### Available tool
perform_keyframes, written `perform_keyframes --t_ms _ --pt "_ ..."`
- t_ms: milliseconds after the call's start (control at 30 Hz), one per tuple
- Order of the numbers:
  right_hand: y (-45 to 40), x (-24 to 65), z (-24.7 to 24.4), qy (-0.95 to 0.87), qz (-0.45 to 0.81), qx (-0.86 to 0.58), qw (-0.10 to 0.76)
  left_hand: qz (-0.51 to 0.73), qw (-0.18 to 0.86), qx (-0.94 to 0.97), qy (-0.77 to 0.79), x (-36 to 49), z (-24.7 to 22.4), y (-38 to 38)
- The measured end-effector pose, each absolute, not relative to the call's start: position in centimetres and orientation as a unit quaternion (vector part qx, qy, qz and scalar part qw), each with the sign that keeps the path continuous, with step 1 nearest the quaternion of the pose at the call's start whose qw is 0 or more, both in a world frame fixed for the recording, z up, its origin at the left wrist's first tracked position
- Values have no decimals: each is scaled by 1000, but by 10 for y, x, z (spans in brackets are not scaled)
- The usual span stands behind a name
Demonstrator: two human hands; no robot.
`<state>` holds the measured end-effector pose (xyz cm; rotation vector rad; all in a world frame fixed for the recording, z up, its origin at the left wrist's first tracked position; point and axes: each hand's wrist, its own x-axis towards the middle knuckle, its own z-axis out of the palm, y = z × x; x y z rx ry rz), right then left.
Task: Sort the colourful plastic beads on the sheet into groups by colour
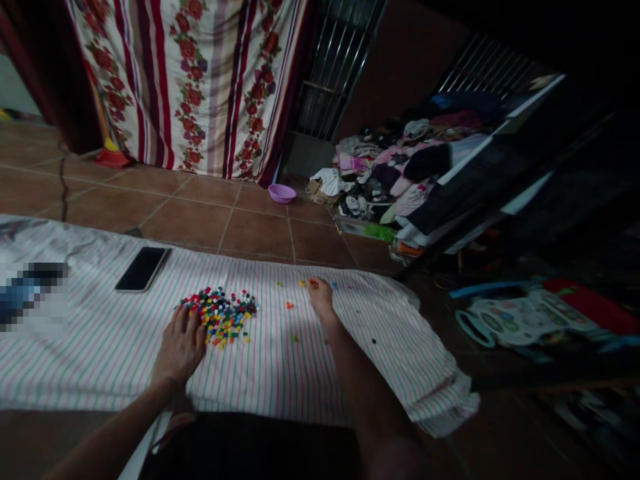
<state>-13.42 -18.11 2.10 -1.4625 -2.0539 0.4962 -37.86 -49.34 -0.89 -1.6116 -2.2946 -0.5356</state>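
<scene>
A heap of small coloured cubes (227,317), in red, yellow, green, white and dark tones, lies on the striped cloth (265,380). My left hand (181,341) rests flat at the heap's left edge, its fingers stretched out and touching the nearest cubes. To the right of the heap, my right hand (321,297) is down at the cloth with its fingers pinched together. Yellow cubes (303,283) sit just left of those fingertips; whatever the pinch holds is too small to name. An orange cluster of cubes (289,305) lies between the heap and my right hand.
A phone (143,269) lies on the cloth left of the heap. Single cubes are scattered at right, including a dark cube (373,341). Beyond, on the tiled floor, are a purple basin (283,194) and a clothes pile (390,167). A striped floral curtain (185,87) hangs behind.
</scene>
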Motion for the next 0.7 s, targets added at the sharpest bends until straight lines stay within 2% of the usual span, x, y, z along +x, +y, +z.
perform_keyframes --t_ms 367,700 --pt "-163 -148 15 -789 148 -562 200 -148 140 -520 -829 -376 -15 -491" --pt "-168 -143 19 -800 137 -547 205 -208 145 -512 -821 -378 -23 -491"
